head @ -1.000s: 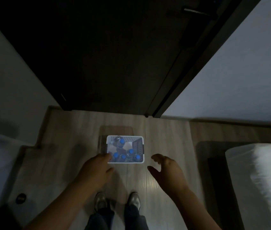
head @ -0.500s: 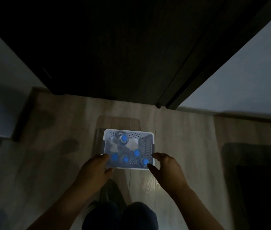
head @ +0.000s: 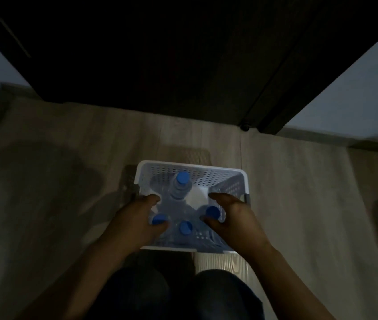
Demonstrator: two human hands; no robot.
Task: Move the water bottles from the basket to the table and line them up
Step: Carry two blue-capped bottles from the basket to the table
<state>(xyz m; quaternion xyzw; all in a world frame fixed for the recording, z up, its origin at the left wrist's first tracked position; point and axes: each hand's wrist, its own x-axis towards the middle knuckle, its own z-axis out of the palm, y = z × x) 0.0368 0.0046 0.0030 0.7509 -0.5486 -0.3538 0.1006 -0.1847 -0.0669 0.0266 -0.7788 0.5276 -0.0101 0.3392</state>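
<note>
Below the dark door (head: 160,54), the pale wood-grain plank floor (head: 56,181) carries the white perforated plastic basket (head: 195,172). The four clear plastic water bottles (head: 179,190) I can see all stand inside it, none out yet (no table is in view). The left hand (head: 134,220) curls round the near-left bottle (head: 158,219) and the right hand (head: 231,215) round the right bottle (head: 213,212). How tightly either hand is closed is hard to judge in this gloom. Best to grip below the shoulders, since thin walls probably dent, and lift straight up clear of the neighbouring bottles and the holed walls. The smooth round blue caps (head: 182,177) would likely make slippery handles.
</note>
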